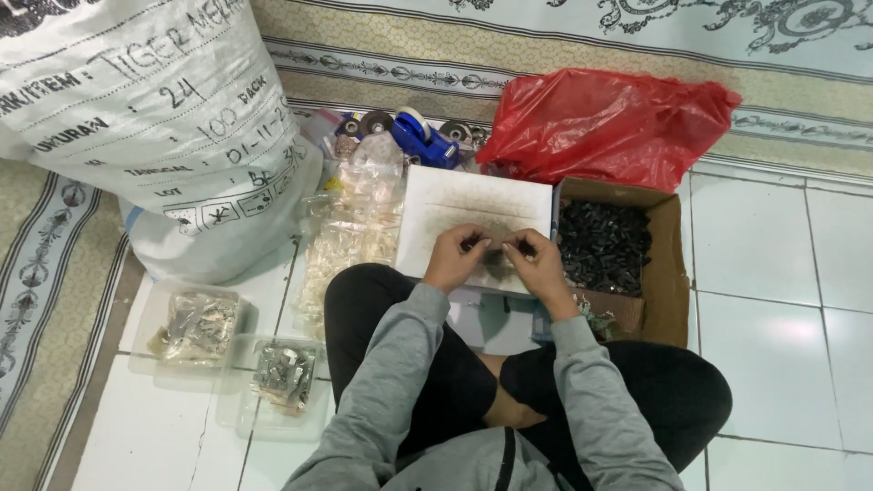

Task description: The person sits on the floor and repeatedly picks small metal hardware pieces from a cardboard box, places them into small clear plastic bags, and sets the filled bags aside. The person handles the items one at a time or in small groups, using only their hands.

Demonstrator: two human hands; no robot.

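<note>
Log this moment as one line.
left hand and right hand: pinching small dark part | over white board | cardboard box of dark parts at right

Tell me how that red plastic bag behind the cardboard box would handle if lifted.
The red plastic bag looks thin and crumpled, so probably floppy and slippery. It bulges, so likely holds contents that shift; weight unclear. It overhangs the cardboard box, so it may drag across.

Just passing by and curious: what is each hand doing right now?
Left hand: fingers pinched shut on a small dark piece.
Right hand: pinched on the same small dark piece, over the white board.
</note>
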